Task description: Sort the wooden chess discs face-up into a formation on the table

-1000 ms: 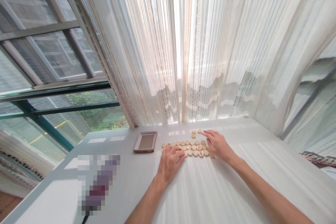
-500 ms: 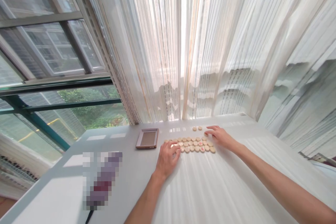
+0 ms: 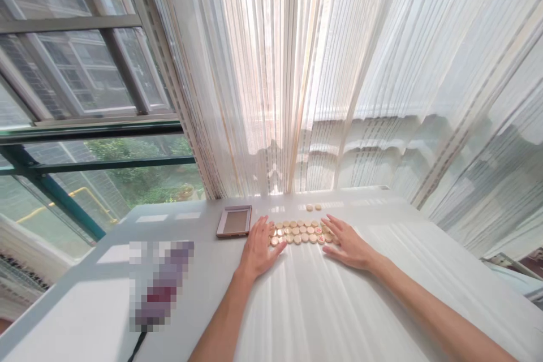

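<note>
Several round wooden game discs [image 3: 299,232] lie packed in rows on the white table [image 3: 322,305]; some show red marks. My left hand [image 3: 257,247] lies flat and open against the left end of the rows. At the right end rests my right hand [image 3: 345,242], fingers stretched out and open, touching the discs. Two more loose discs [image 3: 313,207] sit apart, farther back near the curtain.
A small brown tray-like box [image 3: 234,222] lies left of the discs. A blurred-out object [image 3: 159,285] with a dark cord sits at the near left. Sheer curtains [image 3: 322,68] hang along the table's far edge; a window [image 3: 76,96] is at the left.
Both hands have drawn in beside the rows and now lie flat at either end. The discs look pushed closer together. The camera tilted up slightly.
</note>
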`<state>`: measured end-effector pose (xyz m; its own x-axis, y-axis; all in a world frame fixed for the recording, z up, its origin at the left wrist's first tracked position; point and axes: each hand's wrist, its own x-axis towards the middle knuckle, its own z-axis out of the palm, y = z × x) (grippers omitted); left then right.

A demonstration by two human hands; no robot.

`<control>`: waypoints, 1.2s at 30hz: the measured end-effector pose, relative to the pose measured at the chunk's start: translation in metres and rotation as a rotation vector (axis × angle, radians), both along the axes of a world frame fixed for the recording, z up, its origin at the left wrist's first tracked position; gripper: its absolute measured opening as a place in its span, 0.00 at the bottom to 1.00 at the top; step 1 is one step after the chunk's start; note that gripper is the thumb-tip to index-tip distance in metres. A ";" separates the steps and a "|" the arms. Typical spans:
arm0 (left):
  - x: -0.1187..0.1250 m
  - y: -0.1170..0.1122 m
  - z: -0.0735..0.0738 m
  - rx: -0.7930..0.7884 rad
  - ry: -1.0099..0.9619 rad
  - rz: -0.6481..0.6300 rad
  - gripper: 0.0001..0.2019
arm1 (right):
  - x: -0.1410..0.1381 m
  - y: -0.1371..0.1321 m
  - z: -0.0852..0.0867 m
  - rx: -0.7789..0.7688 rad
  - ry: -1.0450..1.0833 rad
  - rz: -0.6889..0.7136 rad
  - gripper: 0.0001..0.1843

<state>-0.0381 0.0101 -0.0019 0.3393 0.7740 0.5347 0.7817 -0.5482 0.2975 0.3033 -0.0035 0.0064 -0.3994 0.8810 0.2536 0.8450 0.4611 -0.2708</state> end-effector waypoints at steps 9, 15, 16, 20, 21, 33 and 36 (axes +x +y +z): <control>0.000 0.000 -0.002 -0.050 0.056 -0.030 0.35 | -0.027 0.025 0.005 0.044 0.049 0.081 0.41; 0.012 0.020 0.019 -0.079 0.126 -0.147 0.42 | -0.032 0.031 0.011 0.085 0.085 0.150 0.38; 0.014 0.024 0.022 -0.090 0.126 -0.172 0.42 | -0.033 0.031 0.011 0.088 0.089 0.159 0.38; 0.018 0.029 0.027 -0.115 0.087 -0.240 0.37 | -0.035 0.033 0.014 0.091 0.104 0.205 0.37; 0.018 0.029 0.027 -0.118 0.071 -0.250 0.35 | -0.035 0.033 0.015 0.093 0.108 0.217 0.37; 0.014 0.023 0.019 -0.079 -0.044 -0.183 0.29 | -0.019 0.081 0.015 0.147 0.243 0.024 0.22; 0.014 0.023 0.019 -0.079 -0.064 -0.176 0.23 | -0.015 0.102 0.016 0.117 0.196 0.048 0.19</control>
<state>-0.0243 0.0328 0.0176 0.4400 0.7463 0.4995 0.6542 -0.6474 0.3910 0.2886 0.0986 0.0221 -0.3735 0.8220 0.4300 0.7576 0.5377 -0.3699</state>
